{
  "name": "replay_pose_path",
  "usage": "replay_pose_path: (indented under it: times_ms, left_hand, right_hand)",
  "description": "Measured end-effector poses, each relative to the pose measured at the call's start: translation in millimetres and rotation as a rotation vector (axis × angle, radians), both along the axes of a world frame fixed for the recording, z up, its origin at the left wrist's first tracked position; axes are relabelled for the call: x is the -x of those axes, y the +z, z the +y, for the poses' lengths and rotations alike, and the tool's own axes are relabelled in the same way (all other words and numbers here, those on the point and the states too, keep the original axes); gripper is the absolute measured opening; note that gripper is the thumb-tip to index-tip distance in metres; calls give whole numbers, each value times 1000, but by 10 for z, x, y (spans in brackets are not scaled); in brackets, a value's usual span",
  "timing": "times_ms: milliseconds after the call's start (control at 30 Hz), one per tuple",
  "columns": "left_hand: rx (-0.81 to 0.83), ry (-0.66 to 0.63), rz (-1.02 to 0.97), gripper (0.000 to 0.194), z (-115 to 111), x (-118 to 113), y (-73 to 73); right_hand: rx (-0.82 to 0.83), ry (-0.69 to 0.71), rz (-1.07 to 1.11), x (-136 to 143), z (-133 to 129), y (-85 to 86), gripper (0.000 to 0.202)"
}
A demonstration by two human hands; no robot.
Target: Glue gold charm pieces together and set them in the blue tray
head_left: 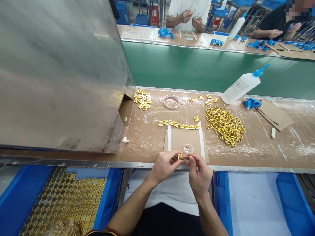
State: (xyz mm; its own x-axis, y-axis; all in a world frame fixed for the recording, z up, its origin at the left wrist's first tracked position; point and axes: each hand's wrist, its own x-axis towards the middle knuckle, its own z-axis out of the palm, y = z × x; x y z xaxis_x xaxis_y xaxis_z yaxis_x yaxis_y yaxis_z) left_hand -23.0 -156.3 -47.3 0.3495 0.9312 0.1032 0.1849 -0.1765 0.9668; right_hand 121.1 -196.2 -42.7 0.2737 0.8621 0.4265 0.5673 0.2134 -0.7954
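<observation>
The left hand [164,167] pinches a small shiny gold piece [180,157] between thumb and fingertips, just over the near edge of the bench, but the fingers cover part of it and its exact shape is hard to make out. The right hand [200,175] has its thumb and fingers closed on a thin stick [187,156] that reaches to the gold piece; its tip is too small to read, and its other end is lost in the grip. Just beyond the fingertips, a small clear round dish [188,148] is partly hidden by the right hand; what lies in it cannot be told. It sits on a flat brown cardboard sheet [184,137] with white tape strips down both sides. Along the sheet's far edge runs a row of square gold pieces [182,126], some tilted. To the right is a heaped pile of glossy gold rings [225,124], too tangled to count, and beyond it a translucent plastic bottle [240,88] with a pointed blue nozzle, its label unreadable. A smooth white tape ring [171,102] lies near a cluster of gold pieces [142,99] by the scuffed, dull metal housing [61,75]. At lower left, a blue bin [102,203] holding gridded gold parts is cut off by the frame. Across the green divider [209,70], the person in white [189,13] is cropped above the chest.
</observation>
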Motion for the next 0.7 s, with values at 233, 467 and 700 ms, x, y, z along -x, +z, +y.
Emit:
replay_pose_path:
  times_ms: [233,467,700]
  left_hand:
    - [25,-5,-4,15,-4,8,18]
    - [45,-15,30,13,3,15,25]
    - [64,-17,13,13,-1,19,35]
  right_hand:
    - [25,-6,-3,-4,-10,-15,22]
    - [16,1,27,11,-9,-9,18]
    - [23,-1,26,9,-11,2,20]
